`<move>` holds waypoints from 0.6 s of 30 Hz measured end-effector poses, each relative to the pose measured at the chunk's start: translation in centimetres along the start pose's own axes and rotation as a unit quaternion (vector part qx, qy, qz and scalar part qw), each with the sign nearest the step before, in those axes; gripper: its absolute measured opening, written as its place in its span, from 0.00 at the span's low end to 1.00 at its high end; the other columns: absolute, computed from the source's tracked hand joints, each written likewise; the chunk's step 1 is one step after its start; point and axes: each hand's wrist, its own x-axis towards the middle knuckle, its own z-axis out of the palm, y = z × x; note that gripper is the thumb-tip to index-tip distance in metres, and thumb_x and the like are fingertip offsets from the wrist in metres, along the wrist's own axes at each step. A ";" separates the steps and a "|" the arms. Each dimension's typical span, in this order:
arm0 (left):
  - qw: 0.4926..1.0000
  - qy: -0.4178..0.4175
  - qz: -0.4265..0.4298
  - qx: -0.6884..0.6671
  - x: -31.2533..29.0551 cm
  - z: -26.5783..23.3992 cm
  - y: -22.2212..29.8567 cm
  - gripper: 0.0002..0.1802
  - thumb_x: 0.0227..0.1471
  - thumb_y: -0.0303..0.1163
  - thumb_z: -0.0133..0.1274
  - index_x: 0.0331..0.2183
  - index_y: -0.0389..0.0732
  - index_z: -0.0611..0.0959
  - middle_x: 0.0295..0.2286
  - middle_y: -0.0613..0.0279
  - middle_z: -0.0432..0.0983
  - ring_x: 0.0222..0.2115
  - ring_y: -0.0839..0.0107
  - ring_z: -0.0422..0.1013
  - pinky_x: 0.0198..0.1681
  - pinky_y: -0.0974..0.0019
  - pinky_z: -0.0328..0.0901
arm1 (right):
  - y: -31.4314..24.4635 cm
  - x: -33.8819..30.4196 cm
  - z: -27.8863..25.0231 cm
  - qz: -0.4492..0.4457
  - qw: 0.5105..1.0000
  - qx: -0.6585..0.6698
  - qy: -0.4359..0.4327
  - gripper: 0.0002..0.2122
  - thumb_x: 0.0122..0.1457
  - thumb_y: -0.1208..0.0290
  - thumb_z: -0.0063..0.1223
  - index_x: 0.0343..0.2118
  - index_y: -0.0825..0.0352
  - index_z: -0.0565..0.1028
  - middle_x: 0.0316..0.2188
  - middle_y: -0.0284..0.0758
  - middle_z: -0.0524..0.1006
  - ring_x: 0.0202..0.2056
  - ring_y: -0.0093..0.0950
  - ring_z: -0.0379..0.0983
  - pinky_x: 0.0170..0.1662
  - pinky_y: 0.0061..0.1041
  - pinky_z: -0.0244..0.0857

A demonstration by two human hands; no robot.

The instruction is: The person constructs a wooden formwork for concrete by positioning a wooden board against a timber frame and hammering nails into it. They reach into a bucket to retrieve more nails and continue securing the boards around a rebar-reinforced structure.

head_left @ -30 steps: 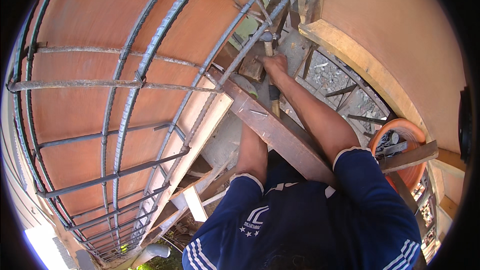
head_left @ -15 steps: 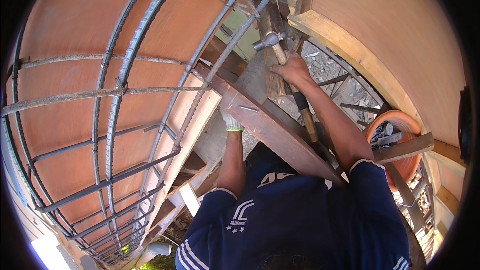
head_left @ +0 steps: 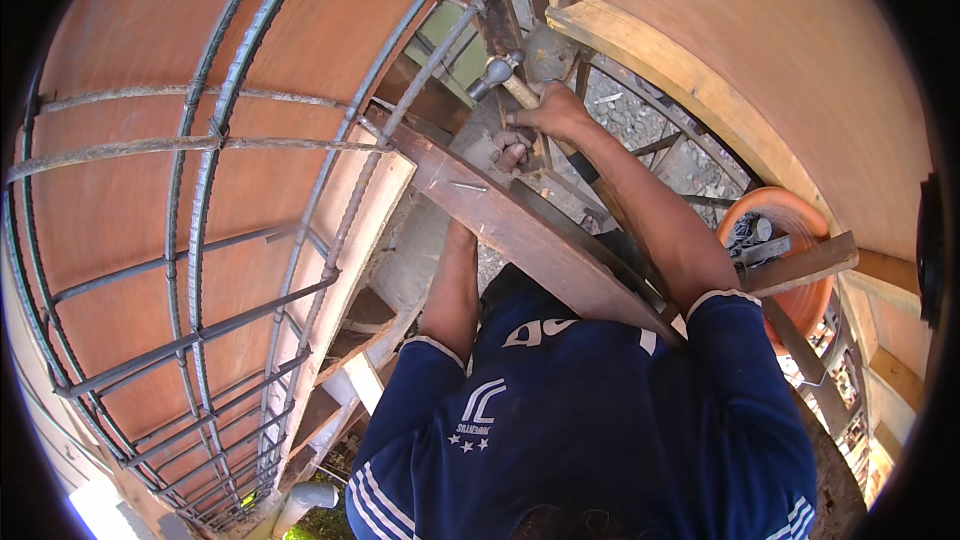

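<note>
My right hand (head_left: 556, 113) is closed around the light wooden handle of a ball-peen hammer (head_left: 519, 92), high up near its head. The hammer's metal head points left, above my left hand (head_left: 512, 151). Beyond a reddish-brown wooden plank (head_left: 520, 228), my left hand shows curled, bare fingertips and a greyish glove. Anything held in those fingers is too small or hidden to make out. The plank crosses over my left forearm and hides the wrist. On its face is a nail (head_left: 466, 186); whether it lies loose or is driven in, I cannot tell.
A cage of steel rebar (head_left: 205, 190) stands against an orange-brown plywood panel (head_left: 110, 180) at left. To the right, an orange tub (head_left: 812, 290) holds metal bits, with a wood offcut (head_left: 810, 265) across it. A curved plywood form (head_left: 760, 40) rises at far right, above gravel.
My left hand has moved forward from behind the plank, and its fingertips now show near the hammer head. The hammer is still in my right hand. The whole view has shifted slightly.
</note>
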 end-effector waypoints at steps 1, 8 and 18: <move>1.000 -0.008 -0.019 0.002 0.2 0.0 -0.1 0.13 0.62 0.37 0.53 0.33 0.37 0.82 0.26 0.67 0.74 0.27 0.78 0.68 0.31 0.73 0.63 | 0.5 -0.2 0.2 -0.002 0.999 0.054 0.003 0.25 0.42 0.57 0.70 0.43 0.64 0.81 0.38 0.45 0.81 0.40 0.37 0.78 0.46 0.31 0.69; 0.995 0.049 -0.060 -0.060 0.6 0.0 -2.1 0.15 0.60 0.40 0.54 0.34 0.36 0.83 0.25 0.68 0.75 0.25 0.78 0.67 0.29 0.74 0.61 | 3.5 -2.6 2.6 0.034 0.945 0.324 0.032 0.19 0.48 0.70 0.69 0.43 0.69 0.78 0.35 0.37 0.82 0.34 0.27 0.78 0.41 0.28 0.71; 0.993 0.113 -0.024 -0.023 4.8 -1.3 -3.1 0.17 0.61 0.40 0.55 0.34 0.33 0.83 0.24 0.65 0.75 0.26 0.77 0.69 0.30 0.71 0.64 | 2.7 0.7 3.1 0.028 0.960 0.270 0.065 0.16 0.47 0.67 0.71 0.37 0.68 0.80 0.31 0.38 0.82 0.32 0.28 0.78 0.38 0.29 0.71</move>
